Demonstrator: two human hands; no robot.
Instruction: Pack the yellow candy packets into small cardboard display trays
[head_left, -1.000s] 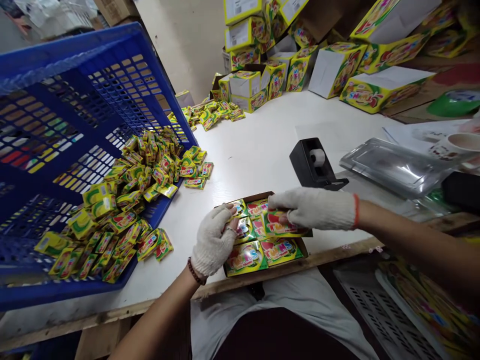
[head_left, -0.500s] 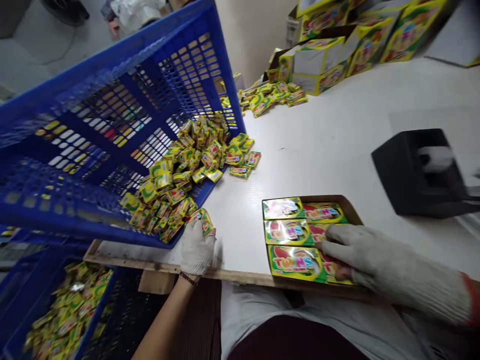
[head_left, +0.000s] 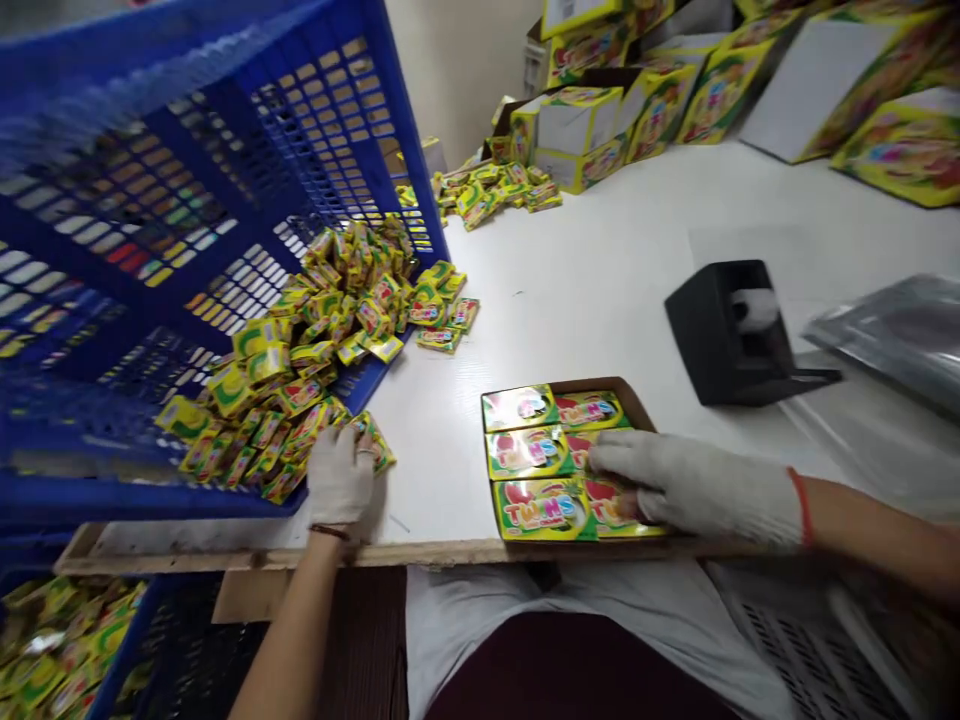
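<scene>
My gloved left hand (head_left: 341, 476) rests on small yellow-green candy packets (head_left: 322, 340) spilling from the tipped blue crate (head_left: 187, 200); its fingers curl over a packet at the pile's near edge. A brown cardboard tray (head_left: 634, 402) near the table's front edge holds rows of shiny packets (head_left: 536, 450). My gloved right hand (head_left: 694, 485) lies flat on the packets in the tray's right half, fingers spread.
A black tape dispenser (head_left: 731, 335) stands right of the tray, with a clear plastic lid (head_left: 900, 335) beyond it. Yellow printed boxes (head_left: 660, 90) and loose packets (head_left: 491, 190) crowd the table's far side. Another blue crate (head_left: 67, 640) of packets sits below the table's left edge.
My left hand left the tray and went left to the packet pile by the crate. My right hand stayed pressed on the tray's packets. The view swung left.
</scene>
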